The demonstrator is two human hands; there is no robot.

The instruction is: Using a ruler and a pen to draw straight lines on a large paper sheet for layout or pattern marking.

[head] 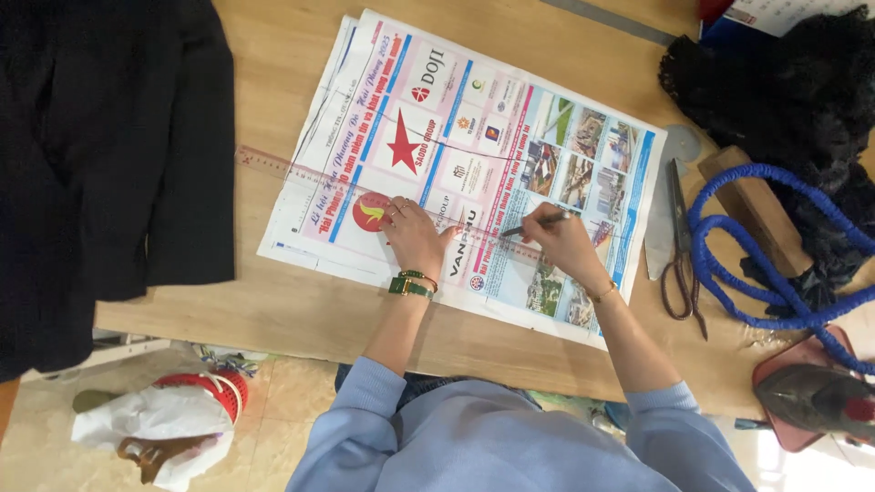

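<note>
While your left hand [415,239] lies flat with its fingers spread and pressed down on a clear ruler [273,164], your right hand [565,244] has its fingers closed together around a pen [536,223], whose tip points toward your left fingertips and meets the paper just beside them. Under both sets of fingers lies a colourful printed newspaper sheet [474,137], spread flat on the wooden table [273,301]; the ruler runs across it, passing beneath your left fingers and out beyond the sheet's edge on the far side from your right hand. Your left wrist carries a green-strapped watch [410,287] and a bangle, your right wrist a thin gold bracelet [603,292], and both arms wear light blue sleeves. Beyond your right knuckles, off the sheet's edge, a pair of scissors [682,264] rests on the table, touching a coiled blue cord [756,273] that loops over a wooden block [752,205]. Farther out from those fingers sits a heap of black lace fabric [784,82], and an iron [820,396] rests near your right elbow. Well apart from your left fingers, a black garment [109,146] covers the table's end, and a red basket [214,383] holding white cloth stands on the floor below.
</note>
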